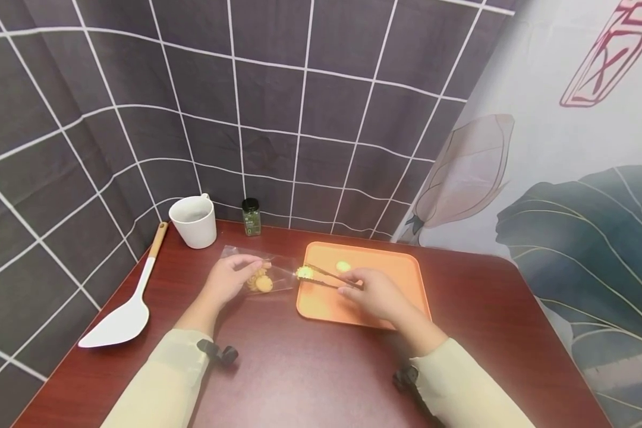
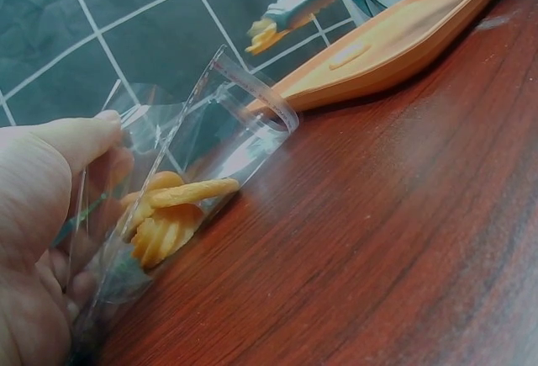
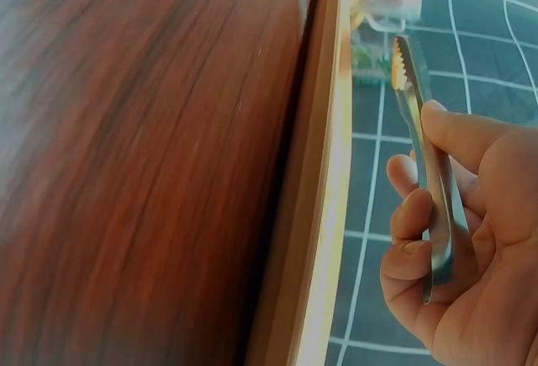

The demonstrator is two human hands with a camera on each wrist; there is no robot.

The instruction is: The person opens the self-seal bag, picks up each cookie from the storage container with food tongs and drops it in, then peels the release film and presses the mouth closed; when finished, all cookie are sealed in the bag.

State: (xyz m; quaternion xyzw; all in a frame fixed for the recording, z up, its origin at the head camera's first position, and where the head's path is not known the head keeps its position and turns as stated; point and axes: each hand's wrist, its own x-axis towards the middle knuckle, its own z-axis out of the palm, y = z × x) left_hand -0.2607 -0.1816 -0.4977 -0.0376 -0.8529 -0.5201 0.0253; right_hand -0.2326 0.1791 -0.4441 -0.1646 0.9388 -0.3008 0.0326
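My left hand [image 1: 232,277] holds a clear plastic bag [image 2: 227,143] on the table, its mouth turned toward the tray. Several golden cookies [image 2: 172,214] lie inside the bag. My right hand [image 1: 377,292] grips metal tongs [image 3: 433,172] with serrated tips. Between those tips, a yellow cookie [image 1: 304,273] is pinched near the bag's mouth, above the left edge of an orange tray [image 1: 321,306]. One more cookie [image 1: 343,266] lies on the tray, beyond my right fingers.
A white mug [image 1: 195,223] and a small dark-lidded jar [image 1: 251,219] stand at the back against the tiled curtain. At the left lies a white spatula [image 1: 120,321] with a wooden handle. The table [image 1: 278,368] is reddish brown.
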